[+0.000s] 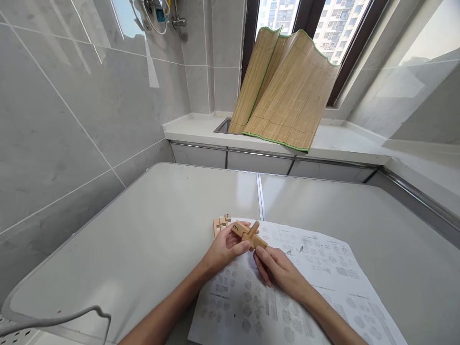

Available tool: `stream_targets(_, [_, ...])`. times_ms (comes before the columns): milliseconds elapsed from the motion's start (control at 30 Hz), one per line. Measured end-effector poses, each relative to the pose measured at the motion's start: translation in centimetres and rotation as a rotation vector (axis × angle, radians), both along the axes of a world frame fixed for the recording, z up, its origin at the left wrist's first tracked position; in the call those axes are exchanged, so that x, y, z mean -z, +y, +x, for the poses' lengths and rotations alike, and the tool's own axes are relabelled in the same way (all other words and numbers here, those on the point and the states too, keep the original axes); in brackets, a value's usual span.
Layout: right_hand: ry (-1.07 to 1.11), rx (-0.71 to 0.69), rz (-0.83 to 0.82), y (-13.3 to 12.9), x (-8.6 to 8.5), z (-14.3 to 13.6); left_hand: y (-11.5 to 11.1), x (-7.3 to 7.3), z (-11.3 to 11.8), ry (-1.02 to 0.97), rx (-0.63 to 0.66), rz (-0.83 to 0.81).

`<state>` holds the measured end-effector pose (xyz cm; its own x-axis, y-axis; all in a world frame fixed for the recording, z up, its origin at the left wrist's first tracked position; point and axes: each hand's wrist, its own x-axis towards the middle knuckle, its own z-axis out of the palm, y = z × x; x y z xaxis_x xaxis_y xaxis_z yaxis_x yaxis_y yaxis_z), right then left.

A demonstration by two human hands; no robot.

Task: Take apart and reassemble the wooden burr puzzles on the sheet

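Between my two hands is a wooden burr puzzle (247,232), made of notched sticks that cross each other, with a dark mark on one end. My left hand (226,247) is closed around its left side, thumb below. The fingertips of my right hand (275,263) pinch its lower right end. Several loose wooden puzzle pieces (221,223) lie on the table just beyond my left hand, one marked with a number. Under my hands is a large printed instruction sheet (312,273) covered in small diagrams.
The pale folding table (161,211) has a metal seam (260,196) across its middle. Behind it, a bamboo mat (283,96) leans on a white counter (194,127) by the window. At the lower left is a grey handle (72,316). Tiled walls stand on both sides.
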<state>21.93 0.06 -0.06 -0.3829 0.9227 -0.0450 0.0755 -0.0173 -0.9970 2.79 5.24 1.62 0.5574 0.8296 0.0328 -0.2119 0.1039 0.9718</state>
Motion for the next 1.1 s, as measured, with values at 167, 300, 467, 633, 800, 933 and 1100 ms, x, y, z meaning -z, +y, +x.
stream_targets(167, [-0.088, 0.189, 0.117, 0.3, 0.2, 0.3, 0.0, 0.0, 0.1, 0.038, -0.004, -0.040])
stream_targets(300, [-0.157, 0.229, 0.202, 0.2, 0.3, 0.5, 0.0, 0.3, 0.1, 0.059, -0.002, -0.027])
stream_targets(467, [-0.180, 0.252, 0.231, 0.2, 0.2, 0.4, 0.2, 0.4, 0.0, 0.032, 0.000, -0.021])
stream_targets(633, [-0.220, 0.274, 0.244, 0.2, 0.2, 0.5, 0.2, 0.3, -0.2, 0.024, 0.011, -0.005])
stream_targets(800, [-0.204, 0.229, 0.218, 0.2, 0.1, 0.7, 0.2, 0.4, -0.3, 0.025, 0.053, 0.004])
stream_targets(933, [-0.172, 0.129, 0.166, 0.3, -0.2, 0.5, 0.3, 0.8, -0.3, -0.037, 0.033, -0.011])
stream_targets(1100, [-0.166, 0.180, 0.187, 0.5, -0.7, 0.5, 0.4, 0.8, -0.3, -0.007, -0.020, 0.027])
